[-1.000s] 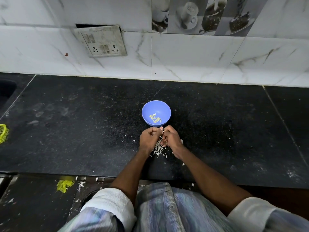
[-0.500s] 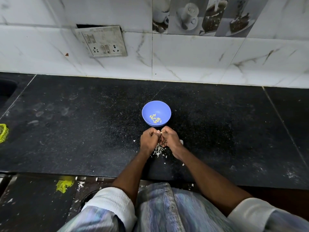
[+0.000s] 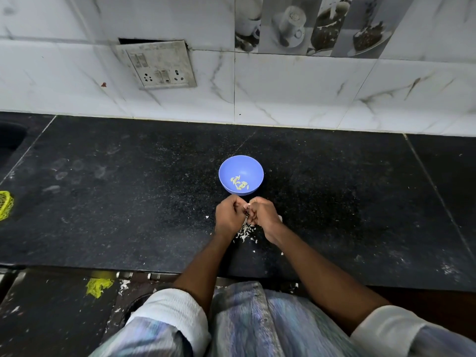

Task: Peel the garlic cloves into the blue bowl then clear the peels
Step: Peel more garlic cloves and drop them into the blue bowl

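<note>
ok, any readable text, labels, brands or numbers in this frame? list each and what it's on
None can be read.
Switch and socket plate on the wall: no markings legible.
Picture tiles with cups and desserts: images only, no lettering visible.
Blue bowl, black counter, yellow mesh at the left edge, the person's sleeves: no print visible.

Black speckled granite counter (image 3: 103, 202), white marble-look wall tiles (image 3: 309, 99), grimy switchboard (image 3: 157, 64)

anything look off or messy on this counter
Yes. The socket plate on the wall hangs crooked with a dark gap above it. White garlic peels lie scattered on the black counter under the hands, outside the blue bowl.
</note>
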Available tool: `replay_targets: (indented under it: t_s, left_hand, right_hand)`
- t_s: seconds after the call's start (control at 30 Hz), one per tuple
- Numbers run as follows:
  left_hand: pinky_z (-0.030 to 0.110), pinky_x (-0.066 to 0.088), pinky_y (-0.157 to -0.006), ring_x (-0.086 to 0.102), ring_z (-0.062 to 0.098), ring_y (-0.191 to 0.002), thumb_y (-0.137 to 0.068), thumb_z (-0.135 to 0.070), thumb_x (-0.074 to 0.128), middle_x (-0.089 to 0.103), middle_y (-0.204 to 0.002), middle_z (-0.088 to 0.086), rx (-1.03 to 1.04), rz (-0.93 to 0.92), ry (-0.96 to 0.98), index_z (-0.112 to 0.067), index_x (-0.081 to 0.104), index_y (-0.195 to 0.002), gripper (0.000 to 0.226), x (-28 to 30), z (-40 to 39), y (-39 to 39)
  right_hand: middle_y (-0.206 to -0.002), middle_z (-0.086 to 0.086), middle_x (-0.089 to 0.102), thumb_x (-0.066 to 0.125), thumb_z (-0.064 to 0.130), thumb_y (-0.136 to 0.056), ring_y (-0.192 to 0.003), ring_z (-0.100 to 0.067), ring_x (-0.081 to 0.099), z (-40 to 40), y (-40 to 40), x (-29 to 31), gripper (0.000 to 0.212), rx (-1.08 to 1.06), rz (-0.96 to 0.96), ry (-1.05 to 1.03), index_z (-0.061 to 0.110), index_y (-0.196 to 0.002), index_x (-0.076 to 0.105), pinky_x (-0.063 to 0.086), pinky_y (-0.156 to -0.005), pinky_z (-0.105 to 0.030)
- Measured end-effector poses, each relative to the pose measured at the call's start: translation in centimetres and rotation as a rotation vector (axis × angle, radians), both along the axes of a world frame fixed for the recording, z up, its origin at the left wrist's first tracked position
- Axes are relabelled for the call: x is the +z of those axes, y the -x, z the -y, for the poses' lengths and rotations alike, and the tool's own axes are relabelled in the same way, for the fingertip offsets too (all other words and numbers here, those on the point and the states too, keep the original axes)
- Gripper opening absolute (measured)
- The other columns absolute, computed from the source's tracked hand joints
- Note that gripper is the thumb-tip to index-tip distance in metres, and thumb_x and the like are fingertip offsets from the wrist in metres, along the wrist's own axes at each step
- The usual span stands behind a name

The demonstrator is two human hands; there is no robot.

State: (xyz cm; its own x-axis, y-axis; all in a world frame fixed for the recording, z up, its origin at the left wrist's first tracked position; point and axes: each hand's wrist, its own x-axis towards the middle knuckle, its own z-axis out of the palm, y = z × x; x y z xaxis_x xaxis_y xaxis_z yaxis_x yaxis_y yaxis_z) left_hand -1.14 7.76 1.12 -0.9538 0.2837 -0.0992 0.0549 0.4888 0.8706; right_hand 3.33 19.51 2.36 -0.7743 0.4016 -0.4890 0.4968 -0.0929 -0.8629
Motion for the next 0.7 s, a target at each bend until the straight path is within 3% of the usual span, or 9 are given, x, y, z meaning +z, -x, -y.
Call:
replay_targets:
  t_s: [0.1, 0.17, 0.3, 0.37, 0.63, 0.7]
  left_hand:
    - [0.014, 0.038, -0.057, 0.058, 0.012, -0.066, -0.085, 0.003, 0.060, 0.063, -0.068, -0.008, -0.042, -0.101, 0.069, -0.019, 0.059, -0.074, 0.025, 0.3, 0.1, 0.0]
    - [0.020, 0.042, -0.059, 0.058, 0.013, -0.064, -0.085, 0.001, 0.061, 0.065, -0.068, -0.006, -0.025, -0.023, 0.042, -0.017, 0.063, -0.074, 0.022, 0.0, 0.2, 0.0]
    - [0.024, 0.049, -0.057, 0.057, 0.013, -0.057, -0.095, 0.003, 0.053, 0.066, -0.062, 0.003, 0.086, 0.489, -0.270, -0.006, 0.067, -0.076, 0.026, 1.0, -0.5, -0.2]
    - [0.021, 0.047, -0.053, 0.054, 0.012, -0.054, -0.099, 0.005, 0.048, 0.063, -0.062, 0.004, 0.076, 0.626, -0.315, -0.004, 0.066, -0.077, 0.030, 1.6, -0.7, -0.2]
    - [0.018, 0.049, -0.052, 0.060, 0.006, -0.051, -0.099, 0.004, 0.054, 0.070, -0.063, 0.006, 0.093, 0.616, -0.333, -0.004, 0.073, -0.072, 0.035, 0.8, -0.7, -0.1]
    - [0.024, 0.058, -0.063, 0.069, 0.013, -0.061, -0.097, 0.005, 0.057, 0.075, -0.071, 0.013, 0.119, 0.613, -0.346, 0.000, 0.077, -0.078, 0.028, 0.5, -0.6, -0.2]
  right_hand:
    - [-0.056, -0.004, 0.048, 0.045, 0.002, -0.092, -0.046, -0.018, 0.048, 0.2, 0.1, 0.2, 0.018, -0.021, 0.016, 0.029, 0.008, -0.080, 0.057, 0.033, -0.047, -0.029]
    - [-0.056, -0.001, 0.050, 0.046, 0.007, -0.095, -0.050, -0.019, 0.049, 0.2, -0.1, -0.1, 0.022, -0.024, -0.023, -0.030, 0.011, -0.077, 0.057, 0.036, -0.047, -0.030]
    - [-0.068, -0.001, 0.059, 0.050, 0.018, -0.097, -0.063, -0.014, 0.056, 0.0, -0.4, -0.7, 0.021, 0.036, -0.165, -0.293, 0.022, -0.076, 0.055, 0.053, -0.058, -0.039]
    - [-0.073, -0.003, 0.063, 0.053, 0.018, -0.096, -0.067, -0.012, 0.056, -0.2, -0.5, -0.9, 0.018, 0.056, -0.180, -0.384, 0.023, -0.079, 0.055, 0.055, -0.064, -0.044]
    - [-0.079, -0.004, 0.070, 0.057, 0.013, -0.094, -0.077, -0.028, 0.072, -0.5, -0.6, -1.6, 0.017, 0.057, -0.145, -0.383, 0.025, -0.083, 0.060, 0.062, -0.073, -0.052]
    - [-0.082, -0.011, 0.070, 0.057, 0.002, -0.096, -0.075, -0.024, 0.072, -0.3, -0.9, -1.0, 0.020, 0.042, -0.150, -0.338, 0.018, -0.086, 0.062, 0.063, -0.070, -0.046]
